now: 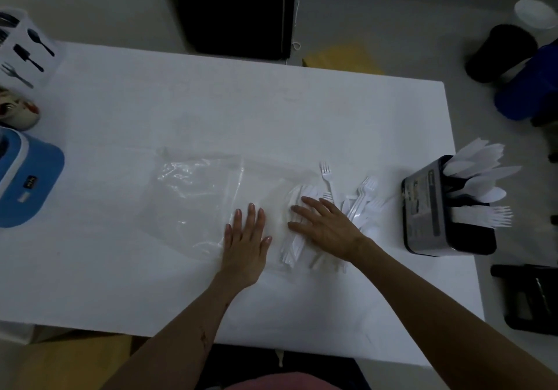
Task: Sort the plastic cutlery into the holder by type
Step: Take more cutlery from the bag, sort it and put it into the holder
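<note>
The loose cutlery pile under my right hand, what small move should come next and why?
Probably pinch one fork from the pile with the right hand: both hands lie flat and hold nothing, and the holder already keeps forks in one compartment.

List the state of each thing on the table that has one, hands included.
left hand: open, flat on the plastic bag.
right hand: open, fingers spread on the cutlery pile.
plastic bag: lying flat, crumpled.
cutlery pile: loose, unsorted, forks visible.
cutlery holder: upright, partly filled, forks in the near compartment.
</note>
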The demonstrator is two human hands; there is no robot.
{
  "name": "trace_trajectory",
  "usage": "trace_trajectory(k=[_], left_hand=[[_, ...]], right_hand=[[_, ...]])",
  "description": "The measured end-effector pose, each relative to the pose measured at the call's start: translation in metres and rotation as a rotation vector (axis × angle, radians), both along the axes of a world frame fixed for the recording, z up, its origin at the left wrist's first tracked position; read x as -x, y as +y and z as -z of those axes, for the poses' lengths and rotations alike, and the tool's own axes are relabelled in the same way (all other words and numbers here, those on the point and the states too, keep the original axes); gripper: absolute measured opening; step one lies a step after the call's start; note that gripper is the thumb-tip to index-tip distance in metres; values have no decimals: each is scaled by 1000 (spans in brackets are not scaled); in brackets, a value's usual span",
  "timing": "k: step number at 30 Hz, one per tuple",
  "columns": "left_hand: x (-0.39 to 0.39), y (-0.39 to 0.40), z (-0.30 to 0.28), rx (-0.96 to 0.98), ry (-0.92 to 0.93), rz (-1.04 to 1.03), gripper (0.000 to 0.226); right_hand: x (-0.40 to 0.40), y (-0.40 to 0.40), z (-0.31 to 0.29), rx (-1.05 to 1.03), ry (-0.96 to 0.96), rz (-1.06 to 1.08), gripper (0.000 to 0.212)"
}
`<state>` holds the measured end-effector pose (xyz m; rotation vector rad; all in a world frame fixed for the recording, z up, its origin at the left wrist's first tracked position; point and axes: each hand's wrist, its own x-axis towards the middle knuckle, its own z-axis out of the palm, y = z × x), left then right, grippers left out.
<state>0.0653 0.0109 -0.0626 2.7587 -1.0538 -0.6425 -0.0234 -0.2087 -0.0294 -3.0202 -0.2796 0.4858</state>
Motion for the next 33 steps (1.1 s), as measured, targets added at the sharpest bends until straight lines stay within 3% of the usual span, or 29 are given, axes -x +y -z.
trace_trajectory(k=[4,9,24,26,29,31,33], left_hand=[[-2,4,3,14,-12,6,79],[-2,7,6,8,-57,7,73],[-67,90,-8,-133,-157,-70,67],[-67,83,-15,-100,-154,-124,65],[-55,52,-30,112,-158,-306,62],[-42,30,-40,186,-205,-207,61],[-31,15,-38,118,-246,60,60]], right_hand=[[-3,2,-5,50,16,-6,77],[0,-7,-5,85,-79,-5,58],[15,-9,-4,-82,-195,51,64],[12,-5,-7,-84,-121,87,72],[11,4,-14,-86,-47,153,71],[17,9,-14,-61,-56,192,73],[25,11,-13,-51,-92,259,79]])
